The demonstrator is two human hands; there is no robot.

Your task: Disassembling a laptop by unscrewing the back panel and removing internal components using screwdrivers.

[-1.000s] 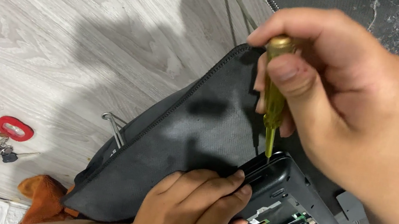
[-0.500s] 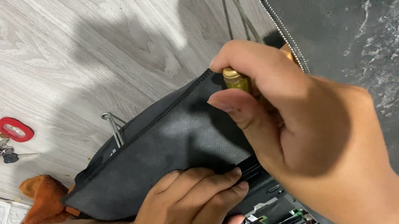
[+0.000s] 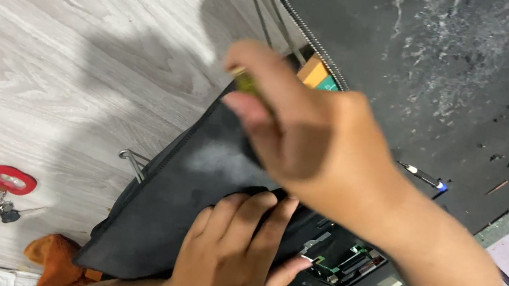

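Yellow-green screwdriver (image 3: 246,83) — gripped above black laptop (image 3: 342,272).

home floor repair spot: opened laptop (image 3: 343,266)

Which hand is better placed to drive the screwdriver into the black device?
Probably the right hand: it grips the yellow screwdriver above the black device, while the left hand lies flat, bracing it.

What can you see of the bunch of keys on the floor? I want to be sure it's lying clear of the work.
The bunch of small metal keys with a red oval plastic tag lies flat on the pale grey wood-grain floor, at the left of the view. The red tag sits uppermost with silvery keys and a dark fob fanned below it. Nothing touches it; the crumpled orange cloth lies close below, and both hands are well away to the right.
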